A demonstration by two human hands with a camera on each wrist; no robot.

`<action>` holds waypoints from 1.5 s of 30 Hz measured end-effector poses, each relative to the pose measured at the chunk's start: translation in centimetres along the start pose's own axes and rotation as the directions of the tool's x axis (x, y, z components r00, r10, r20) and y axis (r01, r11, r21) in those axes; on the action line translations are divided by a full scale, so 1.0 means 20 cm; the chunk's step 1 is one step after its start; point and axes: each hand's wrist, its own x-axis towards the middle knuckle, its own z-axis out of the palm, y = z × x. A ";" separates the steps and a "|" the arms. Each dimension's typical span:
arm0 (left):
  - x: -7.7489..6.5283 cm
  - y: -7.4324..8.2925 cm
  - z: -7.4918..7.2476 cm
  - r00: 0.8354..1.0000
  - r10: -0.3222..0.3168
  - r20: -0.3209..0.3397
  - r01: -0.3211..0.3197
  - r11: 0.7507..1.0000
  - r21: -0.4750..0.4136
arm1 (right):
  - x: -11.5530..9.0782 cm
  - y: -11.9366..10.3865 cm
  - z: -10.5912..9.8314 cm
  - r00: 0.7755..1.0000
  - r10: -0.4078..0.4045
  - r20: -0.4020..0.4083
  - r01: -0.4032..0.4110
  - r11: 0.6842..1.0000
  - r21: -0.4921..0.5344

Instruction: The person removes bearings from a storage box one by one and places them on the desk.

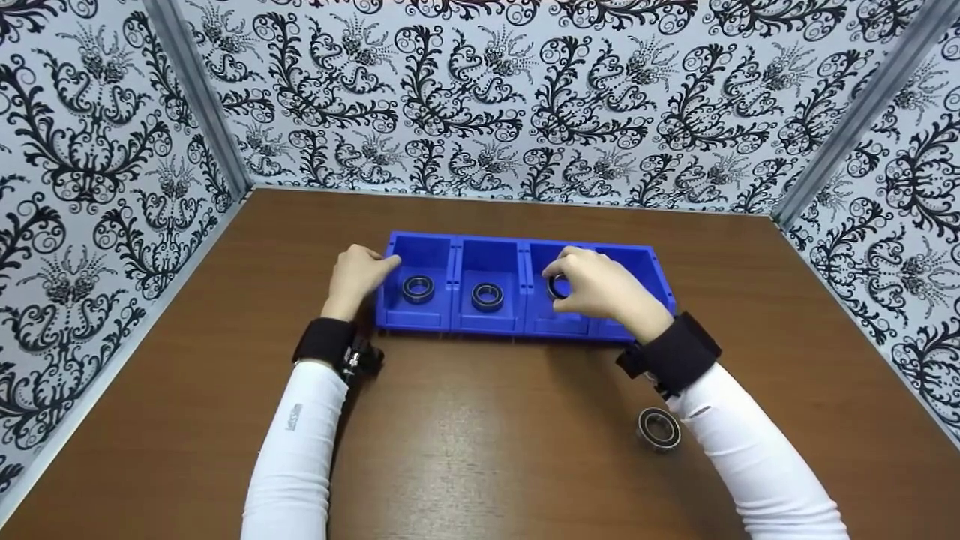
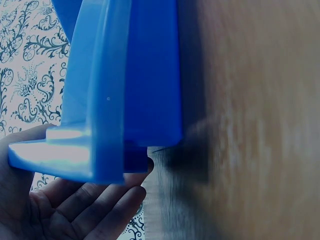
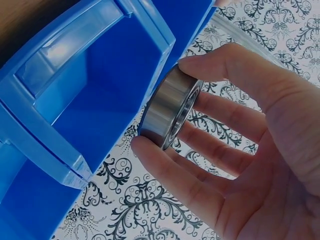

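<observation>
My right hand (image 1: pixel 600 283) pinches a ball bearing (image 3: pixel 170 107) between thumb and index finger, its other fingers spread behind it. The held bearing is above the third compartment of the blue bin row (image 1: pixel 487 324), partly hidden by the hand in the head view. At the row's left end, my left hand (image 1: pixel 356 276) holds the side wall, thumb over the rim and fingers outside. One bearing (image 1: pixel 418 299) lies flat in the leftmost compartment, and another bearing (image 1: pixel 487 306) lies in the second. The right hand and forearm partly cover the fourth compartment.
A loose bearing (image 1: pixel 646 429) rests on the brown wooden table (image 1: pixel 450 435), beside the right forearm. Patterned white-and-black panels (image 1: pixel 487 105) enclose the table at the back and sides, with grey metal posts at the corners.
</observation>
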 end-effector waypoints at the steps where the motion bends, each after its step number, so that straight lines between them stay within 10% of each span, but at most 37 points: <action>1: 0.00 0.00 0.00 1.000 0.002 -0.001 -0.002 1.000 -0.001 | 0.00 0.00 0.00 1.000 -0.002 0.001 0.002 1.000 0.000; 45: -0.01 0.00 0.00 0.999 0.018 -0.026 -0.018 1.000 0.002 | -0.13 -0.08 -0.01 0.994 -0.084 -0.067 0.084 0.996 -0.011</action>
